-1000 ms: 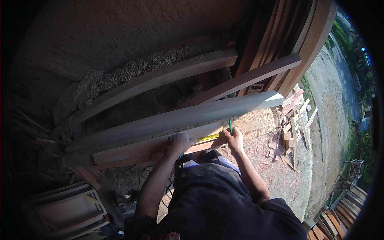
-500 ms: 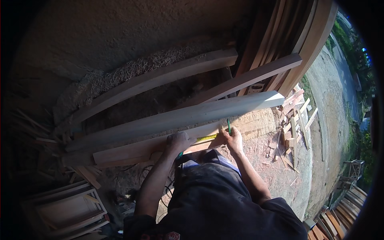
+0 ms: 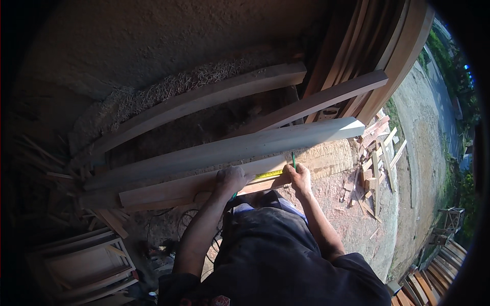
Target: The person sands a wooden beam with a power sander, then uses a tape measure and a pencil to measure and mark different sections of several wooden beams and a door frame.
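Observation:
A reddish-brown board (image 3: pixel 168 188) lies lengthwise across the bench in front of me. My left hand (image 3: pixel 231 179) is closed over its upper face; a bit of a green tape measure case (image 3: pixel 234 196) shows below the palm. From that hand the yellow tape blade (image 3: pixel 269 174) runs along the board to my right hand (image 3: pixel 300 177). Closed at the board's right end, the right hand pinches a thin green pencil (image 3: pixel 293 159), which points away from me. Its fingers are at the blade's end; whether they press on the blade, I cannot tell.
Just beyond lies a thick pale beam (image 3: pixel 224 148), with another beam (image 3: pixel 204 104) behind it and a slanting one (image 3: pixel 321 99). Tall planks (image 3: pixel 393 56) lean at the back right. Wood offcuts (image 3: pixel 375 163) litter the ground at right. Wooden frames (image 3: pixel 87 262) stand at lower left.
My left hand has shifted slightly right and away from me with the tape. The right hand and pencil have moved only a little.

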`<action>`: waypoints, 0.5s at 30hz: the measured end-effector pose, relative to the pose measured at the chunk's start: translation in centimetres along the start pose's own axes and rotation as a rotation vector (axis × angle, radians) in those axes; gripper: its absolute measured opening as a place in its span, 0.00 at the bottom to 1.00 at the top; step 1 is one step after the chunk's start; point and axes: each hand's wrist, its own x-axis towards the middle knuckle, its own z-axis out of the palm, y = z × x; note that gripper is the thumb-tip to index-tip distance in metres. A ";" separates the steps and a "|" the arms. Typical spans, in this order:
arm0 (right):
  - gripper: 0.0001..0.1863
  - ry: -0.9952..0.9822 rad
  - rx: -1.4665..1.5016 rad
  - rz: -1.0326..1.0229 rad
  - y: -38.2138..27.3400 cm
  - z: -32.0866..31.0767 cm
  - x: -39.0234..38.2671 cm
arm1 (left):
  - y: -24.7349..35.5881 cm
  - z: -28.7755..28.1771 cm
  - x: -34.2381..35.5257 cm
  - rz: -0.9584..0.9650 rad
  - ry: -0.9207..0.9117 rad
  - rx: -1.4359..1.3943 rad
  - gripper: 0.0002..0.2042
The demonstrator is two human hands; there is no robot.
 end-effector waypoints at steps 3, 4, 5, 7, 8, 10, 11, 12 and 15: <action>0.10 0.008 -0.057 0.022 -0.8 0.2 -0.3 | -0.2 0.1 0.4 -0.001 -0.012 0.012 0.33; 0.11 0.012 -0.081 0.028 -1.2 0.2 -0.4 | -0.2 0.1 0.5 0.000 -0.016 0.019 0.33; 0.11 0.014 -0.096 0.038 -1.5 0.2 -0.5 | -0.2 0.1 0.5 0.002 -0.021 0.026 0.34; 0.12 0.021 -0.125 0.056 -1.8 0.2 -0.7 | -0.2 -0.1 0.5 0.006 -0.017 0.042 0.35; 0.12 0.017 -0.108 0.045 -1.8 0.2 -0.6 | -0.1 -0.3 0.4 0.010 -0.015 0.051 0.35; 0.11 0.011 -0.075 0.023 -1.7 0.2 -0.6 | 0.1 -0.4 0.4 0.003 -0.019 0.076 0.36; 0.11 0.009 -0.070 0.014 -1.2 0.1 -0.3 | 0.2 -0.5 0.5 0.000 -0.021 0.089 0.36; 0.11 0.007 -0.065 0.004 -0.6 0.0 0.1 | 0.2 -0.5 0.5 0.000 -0.027 0.090 0.37; 0.10 -0.012 -0.033 0.006 -0.8 0.1 0.0 | -0.1 -0.3 0.8 -0.003 -0.021 0.092 0.37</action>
